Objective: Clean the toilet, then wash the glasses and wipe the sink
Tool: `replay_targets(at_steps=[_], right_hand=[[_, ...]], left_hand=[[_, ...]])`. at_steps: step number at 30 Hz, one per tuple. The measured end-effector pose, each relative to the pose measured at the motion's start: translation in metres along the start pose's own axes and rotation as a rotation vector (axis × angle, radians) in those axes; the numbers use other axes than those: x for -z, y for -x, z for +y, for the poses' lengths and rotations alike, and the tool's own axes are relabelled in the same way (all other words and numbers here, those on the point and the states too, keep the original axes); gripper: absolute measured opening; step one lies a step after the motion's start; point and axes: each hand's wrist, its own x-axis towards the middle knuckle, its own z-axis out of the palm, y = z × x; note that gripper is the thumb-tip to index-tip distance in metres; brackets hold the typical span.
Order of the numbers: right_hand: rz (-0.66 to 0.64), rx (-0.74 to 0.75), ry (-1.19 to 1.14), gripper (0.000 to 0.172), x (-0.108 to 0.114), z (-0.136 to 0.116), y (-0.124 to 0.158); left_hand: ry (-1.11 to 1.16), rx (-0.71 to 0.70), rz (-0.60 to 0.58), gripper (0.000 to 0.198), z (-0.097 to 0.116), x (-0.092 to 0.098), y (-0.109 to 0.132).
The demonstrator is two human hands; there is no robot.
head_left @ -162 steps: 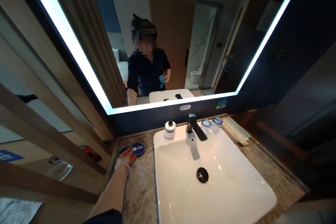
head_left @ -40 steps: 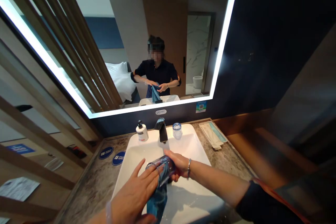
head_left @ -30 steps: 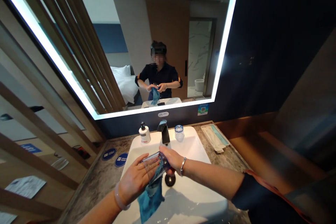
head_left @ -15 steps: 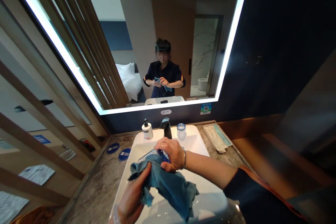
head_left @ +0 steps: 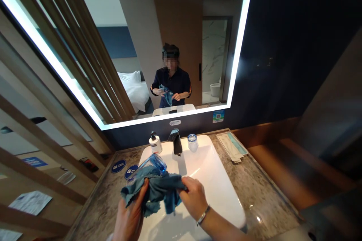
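A clear drinking glass (head_left: 155,162) with a blue tint lies tilted in my left hand (head_left: 130,211), which grips it through a teal cloth (head_left: 158,192). The cloth bunches around the glass's near side, and the fingers beneath are hidden. My right hand (head_left: 194,196), a bracelet at its wrist, pinches the cloth's right end and holds it stretched away from the glass. Both hands are above the white sink (head_left: 217,180). Behind them stands the black faucet (head_left: 177,144).
On the sink's back ledge are a soap pump bottle (head_left: 155,144) and a second blue-rimmed glass (head_left: 192,144). A tray (head_left: 232,147) with packets lies on the counter at right. Two round blue coasters (head_left: 118,166) sit at left. A lit mirror (head_left: 181,52) hangs behind.
My right hand has let go of the glass, moved down and right, and taken hold of the cloth's end. The glass shows more fully now. The view has shifted slightly.
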Motion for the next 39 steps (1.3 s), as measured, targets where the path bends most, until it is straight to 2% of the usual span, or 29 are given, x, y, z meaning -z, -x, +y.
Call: replay_targets(at_steps=[3, 5, 7, 8, 11, 13, 16, 17, 18, 19, 20, 22, 24, 26, 27, 29, 32, 35, 37, 39], right_hand=[[0.102, -0.080, -0.349, 0.036, 0.029, -0.011, -0.025], [-0.016, -0.038, -0.581, 0.044, 0.038, -0.027, -0.032], [-0.176, 0.004, -0.741, 0.049, 0.033, -0.045, -0.029], [-0.195, -0.007, -0.786, 0.046, 0.026, -0.052, -0.025], [-0.034, -0.120, -0.796, 0.041, 0.002, -0.063, -0.014], [0.007, -0.225, -0.789, 0.050, -0.008, -0.063, -0.011], [-0.046, -0.455, -0.866, 0.065, -0.008, -0.062, -0.013], [-0.036, -0.479, -0.876, 0.068, -0.007, -0.062, -0.015], [-0.011, -0.449, -0.864, 0.068, -0.004, -0.063, -0.017], [0.021, -0.369, -0.829, 0.067, -0.002, -0.064, -0.018], [0.051, -0.254, -0.773, 0.064, 0.000, -0.065, -0.019], [0.070, -0.027, -0.652, 0.058, 0.004, -0.065, -0.022], [0.036, 0.136, -0.563, 0.055, 0.007, -0.063, -0.025], [-0.002, 0.235, -0.500, 0.053, 0.008, -0.059, -0.028], [-0.009, 0.254, -0.488, 0.052, 0.007, -0.058, -0.028], [0.009, 0.221, -0.504, 0.052, 0.003, -0.054, -0.027], [0.049, 0.017, -0.553, 0.052, -0.012, -0.046, -0.014], [-0.005, -0.180, -0.584, 0.060, -0.030, -0.027, 0.018], [-0.084, -0.187, -0.626, 0.062, -0.036, -0.012, 0.043], [-0.074, -0.094, -0.582, 0.057, -0.033, -0.001, 0.060]], left_hand=[[-0.118, -0.039, -0.110, 0.045, 0.009, 0.004, 0.002], [-0.128, -0.044, -0.225, 0.041, 0.025, -0.003, 0.009], [-0.121, -0.066, -0.336, 0.043, 0.041, -0.015, 0.020], [-0.123, -0.095, -0.374, 0.047, 0.046, -0.020, 0.024], [-0.163, -0.172, -0.378, 0.048, 0.047, -0.029, 0.030], [-0.205, -0.304, -0.415, 0.036, 0.036, -0.027, 0.027], [-0.302, -0.652, -0.543, 0.020, 0.019, -0.020, 0.019], [-0.316, -0.736, -0.560, 0.021, 0.017, -0.020, 0.019], [-0.305, -0.740, -0.557, 0.022, 0.017, -0.020, 0.019], [-0.267, -0.648, -0.545, 0.021, 0.021, -0.023, 0.021], [-0.199, -0.482, -0.517, 0.020, 0.026, -0.026, 0.023], [0.019, 0.003, -0.454, 0.026, 0.038, -0.034, 0.029], [0.230, 0.392, -0.399, 0.035, 0.048, -0.042, 0.032], [0.428, 0.630, -0.387, 0.046, 0.053, -0.047, 0.033], [0.493, 0.697, -0.384, 0.050, 0.055, -0.048, 0.032], [0.491, 0.709, -0.328, 0.051, 0.057, -0.049, 0.032], [0.222, 0.441, -0.233, 0.044, 0.057, -0.047, 0.032], [0.103, 0.287, -0.238, 0.043, 0.051, -0.044, 0.029], [0.117, 0.230, -0.196, 0.041, 0.045, -0.039, 0.023], [0.115, 0.180, -0.136, 0.040, 0.042, -0.034, 0.016]])
